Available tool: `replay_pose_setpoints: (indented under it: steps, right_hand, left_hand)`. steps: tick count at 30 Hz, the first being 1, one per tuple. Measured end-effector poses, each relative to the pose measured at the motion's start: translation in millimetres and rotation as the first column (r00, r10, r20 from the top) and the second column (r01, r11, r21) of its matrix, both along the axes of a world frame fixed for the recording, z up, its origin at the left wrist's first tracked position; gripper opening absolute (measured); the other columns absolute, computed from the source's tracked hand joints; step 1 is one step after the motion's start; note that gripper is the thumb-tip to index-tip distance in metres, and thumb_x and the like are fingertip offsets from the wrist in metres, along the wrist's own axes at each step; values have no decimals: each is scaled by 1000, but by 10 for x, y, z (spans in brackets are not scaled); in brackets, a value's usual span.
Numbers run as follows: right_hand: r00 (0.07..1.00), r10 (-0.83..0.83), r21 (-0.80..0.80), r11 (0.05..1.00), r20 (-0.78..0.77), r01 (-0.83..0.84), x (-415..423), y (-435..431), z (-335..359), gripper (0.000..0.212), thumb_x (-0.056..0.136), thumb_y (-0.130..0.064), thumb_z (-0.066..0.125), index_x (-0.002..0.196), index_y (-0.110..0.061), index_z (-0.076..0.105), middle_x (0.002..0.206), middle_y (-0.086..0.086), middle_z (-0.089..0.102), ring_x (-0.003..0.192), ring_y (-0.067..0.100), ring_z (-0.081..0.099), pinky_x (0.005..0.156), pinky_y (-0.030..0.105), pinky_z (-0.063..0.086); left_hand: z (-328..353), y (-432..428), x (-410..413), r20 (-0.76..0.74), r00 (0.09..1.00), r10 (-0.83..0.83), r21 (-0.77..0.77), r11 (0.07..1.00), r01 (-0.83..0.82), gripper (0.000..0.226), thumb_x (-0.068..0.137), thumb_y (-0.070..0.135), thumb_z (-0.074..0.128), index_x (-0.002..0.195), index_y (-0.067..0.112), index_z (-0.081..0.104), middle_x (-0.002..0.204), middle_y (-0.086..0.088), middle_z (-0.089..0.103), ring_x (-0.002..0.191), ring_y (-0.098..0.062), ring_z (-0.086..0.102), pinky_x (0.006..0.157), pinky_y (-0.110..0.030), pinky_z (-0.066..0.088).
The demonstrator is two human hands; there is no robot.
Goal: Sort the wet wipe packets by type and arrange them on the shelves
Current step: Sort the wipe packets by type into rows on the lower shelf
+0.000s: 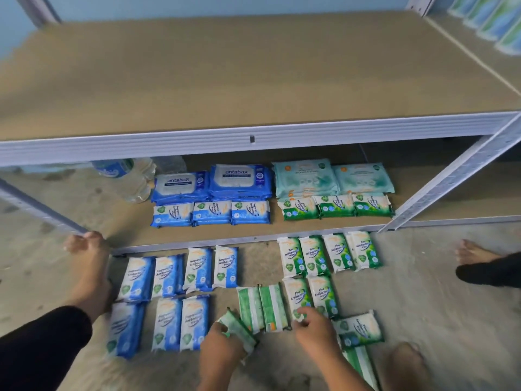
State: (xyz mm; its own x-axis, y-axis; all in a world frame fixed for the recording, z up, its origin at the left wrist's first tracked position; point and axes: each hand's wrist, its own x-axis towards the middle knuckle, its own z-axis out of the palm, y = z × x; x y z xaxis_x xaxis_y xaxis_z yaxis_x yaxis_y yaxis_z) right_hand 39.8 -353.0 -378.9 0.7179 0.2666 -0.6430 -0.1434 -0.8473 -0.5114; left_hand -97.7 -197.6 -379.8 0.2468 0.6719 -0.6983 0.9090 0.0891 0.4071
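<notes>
Here, the left hand (222, 345) grips a green packet (237, 329); the right hand (315, 328) touches a second packet (296, 294), grip unclear, seemingly grouping greens.

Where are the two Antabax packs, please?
In the head view, the Antabax packs lie on the lower shelf, between the water bottles and the teal packs, behind the blue packets.

lower shelf (129, 218): blue, teal, green wipe packets (251, 211), bottles (124, 176) | floor (423, 277): blue and green packs (197, 269) in rows
</notes>
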Motion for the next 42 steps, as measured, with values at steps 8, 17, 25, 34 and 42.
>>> replay_pose_setpoints:
  steps: [8, 17, 25, 34, 42]
  right_hand:
    - [994, 74, -10, 997, -86, -75, -73, 266, -109, 50, 85, -36, 65, 134, -28, 56, 124, -5, 65, 104, 13, 62, 87, 24, 49]
    - [891, 453, -231, 871, 39, -433, -94, 714, -291, 74, 99, -30, 53, 158, -30, 9, 165, 12, 8, 134, 34, 47, 106, 43, 46]
    - [927, 372, -347, 865, -41, -363, -210, 869, -453, 111, 82, -11, 72, 159, -30, -6, 160, 16, 8, 129, 36, 52, 99, 42, 52]
    - [904, 428, -376, 836, -11, -400, -172, 797, -426, 104, 75, -20, 72, 154, -31, 5, 148, 10, 29, 115, 32, 59, 82, 38, 54]
    - [988, 69, -172, 981, -136, -92, -214, 535, -192, 86, 66, -22, 63, 145, -37, 34, 101, -7, 63, 88, 17, 64, 75, 31, 56]
  left_hand:
    - [-100, 98, 28, -160, 987, 23, -39, 999, -30, 56, 78, 56, 50, 111, 12, 55, 101, -7, 70, 87, -27, 70, 79, -34, 56]
    - [-287, 150, 159, -210, 976, 60, -6, 998, -63, 82, 77, 69, 61, 128, 9, 43, 117, -10, 65, 103, -30, 66, 85, -35, 52]
    - [-373, 176, 178, -222, 968, -118, 36, 991, 130, 77, 80, 56, 68, 133, 13, 31, 118, -6, 64, 109, -28, 63, 83, -38, 52]
    - [-450, 202, 83, -88, 978, -189, -3, 982, 189, 65, 73, 54, 69, 119, 22, 37, 100, 1, 63, 92, -22, 65, 72, -35, 54]
    - [-230, 223, -13, 80, 980, -181, -141, 971, 191, 67, 66, 57, 67, 119, 32, 34, 107, -2, 64, 92, -22, 65, 75, -31, 51]
